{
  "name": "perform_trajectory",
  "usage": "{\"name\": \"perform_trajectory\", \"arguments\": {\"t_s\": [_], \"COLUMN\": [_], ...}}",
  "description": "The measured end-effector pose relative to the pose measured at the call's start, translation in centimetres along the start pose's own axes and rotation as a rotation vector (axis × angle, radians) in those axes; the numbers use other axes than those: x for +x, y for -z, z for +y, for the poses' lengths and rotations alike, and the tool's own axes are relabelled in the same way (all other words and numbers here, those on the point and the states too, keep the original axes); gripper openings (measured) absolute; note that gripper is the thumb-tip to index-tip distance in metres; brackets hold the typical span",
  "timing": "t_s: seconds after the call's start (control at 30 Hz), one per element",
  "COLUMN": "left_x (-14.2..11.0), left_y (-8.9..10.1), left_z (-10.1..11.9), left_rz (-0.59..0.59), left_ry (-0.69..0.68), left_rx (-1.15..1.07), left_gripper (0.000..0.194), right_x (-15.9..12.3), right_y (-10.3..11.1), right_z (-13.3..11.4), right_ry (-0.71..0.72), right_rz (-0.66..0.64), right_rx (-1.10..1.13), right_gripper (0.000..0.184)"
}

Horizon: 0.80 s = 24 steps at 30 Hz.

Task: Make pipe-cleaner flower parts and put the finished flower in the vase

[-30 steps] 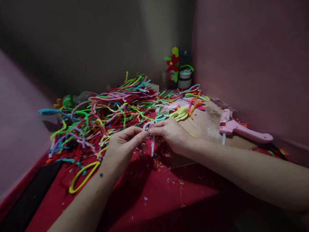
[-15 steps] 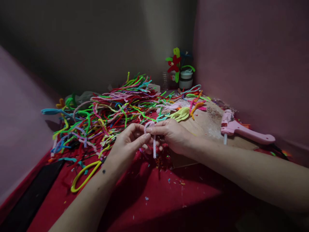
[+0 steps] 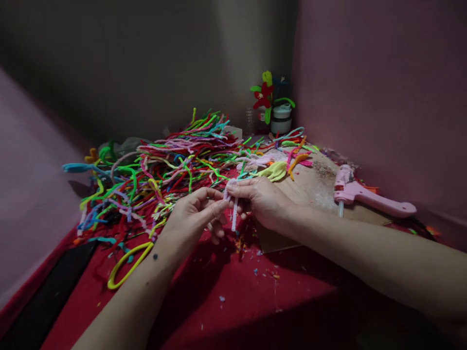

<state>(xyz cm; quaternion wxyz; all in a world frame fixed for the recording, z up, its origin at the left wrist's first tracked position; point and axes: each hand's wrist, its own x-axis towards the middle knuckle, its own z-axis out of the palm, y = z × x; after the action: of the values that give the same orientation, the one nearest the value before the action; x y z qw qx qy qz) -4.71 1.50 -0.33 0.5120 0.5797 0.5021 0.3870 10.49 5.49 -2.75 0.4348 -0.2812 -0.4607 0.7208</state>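
Note:
A pale lilac pipe cleaner (image 3: 235, 216) is bent into a small loop at the top, with one straight end hanging down. My left hand (image 3: 199, 209) pinches the loop's left side between thumb and forefinger. From the right, my right hand (image 3: 260, 199) grips the top of the loop, its thumb and forefinger pressed together. Both hands meet above the red cloth (image 3: 233, 301), in front of a large heap of coloured pipe cleaners (image 3: 175, 155). Part of the loop is hidden behind the fingers.
A pink glue gun (image 3: 372, 194) lies to the right on a brown board (image 3: 306, 187). Yellow bent pipe cleaners (image 3: 273, 171) rest behind my right hand. A yellow ring handle (image 3: 126, 265) is by my left forearm. At the back stand a lidded cup (image 3: 280, 119) and a red flower (image 3: 262, 96).
The loop has become smaller and tighter between my fingers, and its hanging end has risen slightly. My left fingertips have shifted a little to the right.

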Motion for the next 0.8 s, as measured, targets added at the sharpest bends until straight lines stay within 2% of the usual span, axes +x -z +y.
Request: {"name": "perform_trajectory", "arguments": {"t_s": [0.17, 0.43, 0.63, 0.8], "left_x": [0.04, -0.15, -0.28, -0.27], "left_y": [0.07, -0.27, -0.15, -0.32], "left_z": [-0.11, -0.11, -0.02, 0.19], "left_rz": [0.011, 0.049, 0.071, 0.043], "left_ry": [0.075, 0.077, 0.077, 0.051], "left_rx": [-0.012, -0.027, -0.033, -0.022], "left_gripper": [0.022, 0.023, 0.022, 0.021], "right_x": [-0.26, -0.45, -0.20, 0.07], "right_y": [-0.40, -0.63, -0.53, -0.33], "right_z": [-0.02, 0.12, 0.13, 0.21], "right_ry": [0.019, 0.122, 0.085, 0.091], "right_rz": [0.048, 0.081, 0.041, 0.065], "right_rx": [-0.037, -0.124, -0.026, 0.024], "right_gripper": [0.023, 0.019, 0.016, 0.021]}}
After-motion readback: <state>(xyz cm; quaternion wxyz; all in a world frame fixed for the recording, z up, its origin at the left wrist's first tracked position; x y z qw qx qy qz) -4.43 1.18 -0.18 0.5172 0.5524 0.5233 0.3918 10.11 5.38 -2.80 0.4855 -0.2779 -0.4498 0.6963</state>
